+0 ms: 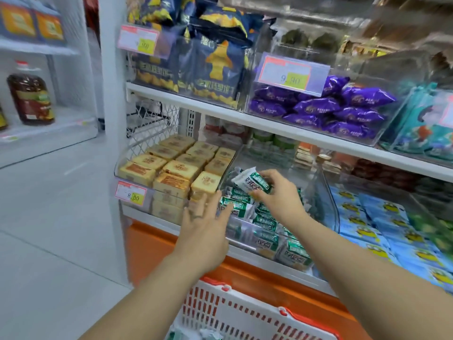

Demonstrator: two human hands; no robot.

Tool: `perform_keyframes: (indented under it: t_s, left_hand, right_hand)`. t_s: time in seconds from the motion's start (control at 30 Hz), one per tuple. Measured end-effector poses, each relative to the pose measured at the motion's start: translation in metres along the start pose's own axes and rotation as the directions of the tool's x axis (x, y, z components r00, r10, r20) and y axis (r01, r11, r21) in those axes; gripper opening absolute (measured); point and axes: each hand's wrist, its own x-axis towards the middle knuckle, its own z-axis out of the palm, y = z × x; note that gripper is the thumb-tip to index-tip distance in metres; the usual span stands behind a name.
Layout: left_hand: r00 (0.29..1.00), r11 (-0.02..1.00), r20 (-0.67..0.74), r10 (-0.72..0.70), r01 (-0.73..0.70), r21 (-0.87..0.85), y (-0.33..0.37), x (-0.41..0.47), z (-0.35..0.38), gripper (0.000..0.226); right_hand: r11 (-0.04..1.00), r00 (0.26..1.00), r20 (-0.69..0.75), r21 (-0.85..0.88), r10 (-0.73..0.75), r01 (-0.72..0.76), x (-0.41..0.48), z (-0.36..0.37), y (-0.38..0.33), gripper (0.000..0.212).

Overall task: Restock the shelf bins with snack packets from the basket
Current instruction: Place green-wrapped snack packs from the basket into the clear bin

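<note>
Packet (250,181) looks light, crinkly and kinda slick, so right hand (279,195) pinches its end, left hand (206,227) fingers splayed, empty.

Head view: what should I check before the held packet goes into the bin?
1. Grip: right hand pinches the green-and-white packet: ok.
2. Packet above the clear bin holding matching packets: ok.
3. Free room at the bin's back: ok.
4. Left hand, open at the bin's front left, touching those packets or not: cannot tell.
5. Stock left in the basket: cannot tell, mostly out of frame.
</note>
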Motion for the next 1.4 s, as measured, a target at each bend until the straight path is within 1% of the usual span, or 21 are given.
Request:
perform_keyframes:
  t_s: [0.07, 0.13, 0.2, 0.27, 0.33, 0.5, 0.53, 0.63, 0.67, 0.77, 0.9, 1.0, 1.1, 1.2, 1.27, 1.3, 1.4]
  left_hand:
    - [0.999, 0.999, 0.033, 0.000, -0.001, 0.035, -0.001, 0.001, 0.002, 0.085]
    - [0.998, 0.998, 0.061, -0.012, 0.007, 0.068, -0.001, 0.001, 0.004, 0.086]
    - [0.997, 0.996, 0.078, -0.018, 0.011, 0.091, -0.001, 0.000, 0.006, 0.087]
    - [0.996, 0.995, 0.094, -0.013, 0.003, 0.102, 0.000, -0.001, 0.007, 0.087]
    - [0.995, 0.994, 0.098, -0.010, -0.001, 0.105, -0.001, -0.001, 0.008, 0.087]
    - [0.996, 0.997, 0.086, -0.018, 0.011, 0.077, -0.001, 0.000, 0.016, 0.096]
    - [0.997, 0.998, 0.073, -0.017, 0.012, 0.066, -0.001, 0.000, 0.018, 0.097]
    - [0.999, 0.999, 0.048, -0.023, 0.022, 0.028, -0.002, 0.001, 0.020, 0.094]
    - [0.999, 0.999, 0.043, -0.022, 0.021, 0.025, -0.003, 0.002, 0.021, 0.093]
    - [0.999, 1.000, 0.031, -0.015, 0.014, 0.027, -0.005, 0.004, 0.023, 0.091]
    - [1.000, 1.000, -0.017, -0.004, 0.004, 0.024, -0.005, 0.004, 0.022, 0.093]
    - [0.998, 0.998, -0.070, 0.006, -0.002, 0.064, -0.006, 0.005, 0.022, 0.097]
    - [0.998, 0.992, -0.068, 0.012, -0.003, 0.128, -0.009, 0.007, 0.026, 0.098]
    - [0.999, 0.987, -0.052, -0.002, 0.010, 0.159, -0.008, 0.009, 0.027, 0.098]
    - [0.999, 0.986, -0.043, -0.009, 0.016, 0.167, -0.006, 0.008, 0.026, 0.097]
    - [0.999, 0.984, -0.040, -0.010, 0.017, 0.176, -0.006, 0.008, 0.026, 0.096]
    - [0.999, 0.980, -0.034, -0.011, 0.017, 0.200, -0.005, 0.004, 0.028, 0.093]
  right_hand:
    - [0.986, 0.992, 0.118, -0.158, -0.041, 0.060, 0.016, 0.014, -0.004, 0.048]
    - [0.963, 0.958, 0.285, -0.248, -0.030, 0.104, 0.026, 0.025, -0.007, 0.045]
    - [0.969, 0.914, 0.407, -0.226, -0.003, 0.104, 0.030, 0.027, -0.009, 0.045]
    - [0.982, 0.869, 0.494, -0.170, 0.012, 0.083, 0.030, 0.022, -0.009, 0.057]
    - [0.983, 0.838, 0.546, -0.161, 0.019, 0.083, 0.029, 0.017, -0.010, 0.069]
    - [0.991, 0.821, 0.571, -0.118, 0.021, 0.057, 0.028, 0.015, -0.016, 0.067]
    - [0.994, 0.808, 0.588, -0.103, 0.036, 0.030, 0.027, 0.013, -0.015, 0.068]
    - [0.994, 0.769, 0.632, -0.019, 0.097, -0.110, 0.027, 0.010, -0.009, 0.073]
    - [0.993, 0.765, 0.637, -0.009, 0.098, -0.120, 0.027, 0.010, -0.008, 0.075]
    - [0.998, 0.799, 0.599, -0.057, 0.053, -0.023, 0.026, 0.014, -0.008, 0.077]
    - [1.000, 0.838, 0.546, 0.005, -0.003, 0.001, 0.024, 0.011, -0.004, 0.074]
    - [0.999, 0.826, 0.564, 0.007, -0.031, 0.033, 0.018, 0.014, -0.005, 0.073]
    - [0.999, 0.796, 0.604, 0.007, -0.037, 0.041, 0.014, 0.025, -0.007, 0.071]
    - [0.997, 0.769, 0.639, 0.062, -0.009, -0.040, 0.012, 0.027, -0.006, 0.065]
    - [0.987, 0.788, 0.616, 0.126, 0.003, -0.103, 0.011, 0.021, -0.007, 0.051]
    - [0.986, 0.811, 0.585, 0.134, 0.000, -0.097, 0.010, 0.019, -0.008, 0.048]
    - [0.998, 0.883, 0.470, 0.061, -0.002, -0.030, 0.005, 0.027, -0.007, 0.045]
